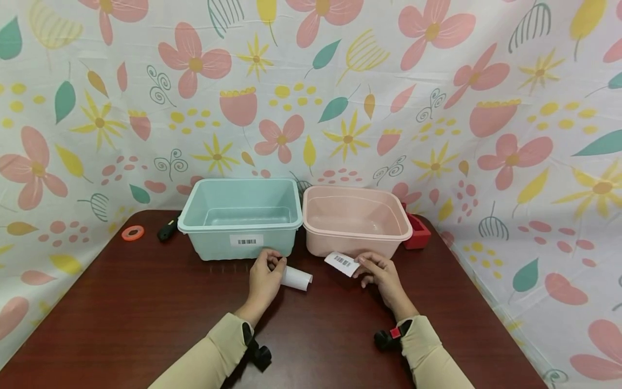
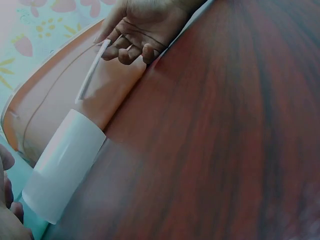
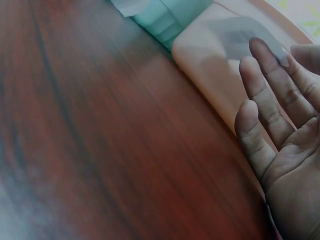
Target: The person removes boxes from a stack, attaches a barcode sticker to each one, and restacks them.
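Both hands are working over the middle of the bench (image 1: 146,308), in front of two bins near its far edge.

Left hand (image 1: 264,278): thumb and fingers bent in, pinching one end of a white paper roll (image 1: 297,278). The free end of the roll points right, toward the right hand, and sits in front of the gap between the bins. Only part of this hand makes it into the left wrist view, at the frame edge, so exact finger placement on the roll is hard to read there.

Right hand (image 1: 381,273): thumb and index pinch a white barcode label (image 1: 342,263) by its right edge; remaining fingers loosely bent, nothing in them. Label is tilted, printed side up in the head view, just in front of the pink bin's (image 1: 340,246) lower front wall. Can't tell if it touches the wall.

Teal bin (image 1: 209,244) is left of the pink one, rims close together. A barcode sticker (image 1: 246,240) sits flat on its front wall, right of middle.

Far left corner of bench: orange ring (image 1: 124,234), with a black-handled tool (image 1: 167,230) between it and the teal bin. Far right corner: red box (image 1: 417,237), partly behind the pink bin.

Floral sheet (image 1: 291,65) hangs behind the far edge.
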Tool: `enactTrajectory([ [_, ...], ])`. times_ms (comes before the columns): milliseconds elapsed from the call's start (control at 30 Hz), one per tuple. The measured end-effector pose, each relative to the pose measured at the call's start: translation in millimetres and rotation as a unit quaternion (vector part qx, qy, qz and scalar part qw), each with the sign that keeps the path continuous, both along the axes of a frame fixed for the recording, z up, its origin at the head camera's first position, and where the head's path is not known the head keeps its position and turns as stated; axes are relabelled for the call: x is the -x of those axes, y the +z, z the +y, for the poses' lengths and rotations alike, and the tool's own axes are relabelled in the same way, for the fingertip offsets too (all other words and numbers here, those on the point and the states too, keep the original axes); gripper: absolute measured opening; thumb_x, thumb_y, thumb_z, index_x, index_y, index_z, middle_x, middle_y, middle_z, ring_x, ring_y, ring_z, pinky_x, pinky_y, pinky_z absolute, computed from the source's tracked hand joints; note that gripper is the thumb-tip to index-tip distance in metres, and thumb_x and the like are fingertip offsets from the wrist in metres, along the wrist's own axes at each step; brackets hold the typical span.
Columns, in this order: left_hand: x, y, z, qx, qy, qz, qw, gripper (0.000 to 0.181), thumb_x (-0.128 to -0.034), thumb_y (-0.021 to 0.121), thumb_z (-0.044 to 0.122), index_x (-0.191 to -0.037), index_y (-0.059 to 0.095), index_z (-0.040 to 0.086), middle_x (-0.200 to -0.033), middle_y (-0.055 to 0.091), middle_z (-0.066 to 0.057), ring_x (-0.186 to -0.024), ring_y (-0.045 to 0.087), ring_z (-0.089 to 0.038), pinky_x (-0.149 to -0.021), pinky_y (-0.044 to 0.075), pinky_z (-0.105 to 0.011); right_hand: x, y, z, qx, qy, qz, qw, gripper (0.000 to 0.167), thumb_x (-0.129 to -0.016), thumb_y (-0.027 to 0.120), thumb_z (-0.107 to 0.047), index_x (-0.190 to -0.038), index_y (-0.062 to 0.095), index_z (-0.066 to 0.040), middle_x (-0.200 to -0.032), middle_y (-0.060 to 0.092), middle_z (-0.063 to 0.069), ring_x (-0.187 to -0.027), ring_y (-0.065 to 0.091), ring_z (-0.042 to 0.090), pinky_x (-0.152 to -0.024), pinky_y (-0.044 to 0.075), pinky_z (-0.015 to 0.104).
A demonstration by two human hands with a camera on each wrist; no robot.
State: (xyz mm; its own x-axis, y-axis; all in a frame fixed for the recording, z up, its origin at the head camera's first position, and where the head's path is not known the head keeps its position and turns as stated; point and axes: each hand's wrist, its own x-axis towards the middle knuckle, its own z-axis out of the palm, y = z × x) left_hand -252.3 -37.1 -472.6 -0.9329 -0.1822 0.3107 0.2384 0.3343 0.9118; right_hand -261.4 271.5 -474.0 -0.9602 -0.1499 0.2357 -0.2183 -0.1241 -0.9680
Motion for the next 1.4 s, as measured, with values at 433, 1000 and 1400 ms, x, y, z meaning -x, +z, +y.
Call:
enactTrajectory([
  [433,-15.4,5.1,17.6,0.085,-0.172,0.275,0.9422,0.007,-0.0955,0.069,0.016,-0.097,0.062,0.015,-0.085,0.059,0.006,-0.074,0.056,-0.011,-0.060,0.049,-0.032,-0.8,3.3,-2,0.015,0.003,0.014,0.9998,0.005,-0.095,0.067,-0.006,-0.093,0.068,-0.001,-0.075,0.065,0.004,-0.061,0.059,0.017,-0.049,0.048,0.028],
  [1000,-14.8,-2.7,70.2,-0.019,-0.223,0.087,0.9706,0.021,-0.0984,0.067,0.033,-0.106,0.069,0.014,-0.091,0.068,0.000,-0.056,0.066,-0.023,-0.048,0.054,-0.029,-14.1,-3.8,3,-0.051,0.067,0.052,0.9951,0.025,-0.089,0.069,0.004,-0.108,0.055,0.011,-0.081,0.065,0.003,-0.058,0.058,0.017,-0.048,0.051,0.032],
  [1400,11.0,-3.2,97.7,0.045,-0.154,0.200,0.9667,0.007,-0.0932,0.075,0.023,-0.094,0.074,0.016,-0.089,0.070,0.007,-0.073,0.062,-0.003,-0.065,0.053,-0.022,-13.0,-0.3,10,-0.022,-0.109,-0.049,0.9925,0.039,-0.091,0.075,-0.009,-0.117,0.058,0.014,-0.089,0.071,0.001,-0.077,0.062,0.012,-0.064,0.055,0.029],
])
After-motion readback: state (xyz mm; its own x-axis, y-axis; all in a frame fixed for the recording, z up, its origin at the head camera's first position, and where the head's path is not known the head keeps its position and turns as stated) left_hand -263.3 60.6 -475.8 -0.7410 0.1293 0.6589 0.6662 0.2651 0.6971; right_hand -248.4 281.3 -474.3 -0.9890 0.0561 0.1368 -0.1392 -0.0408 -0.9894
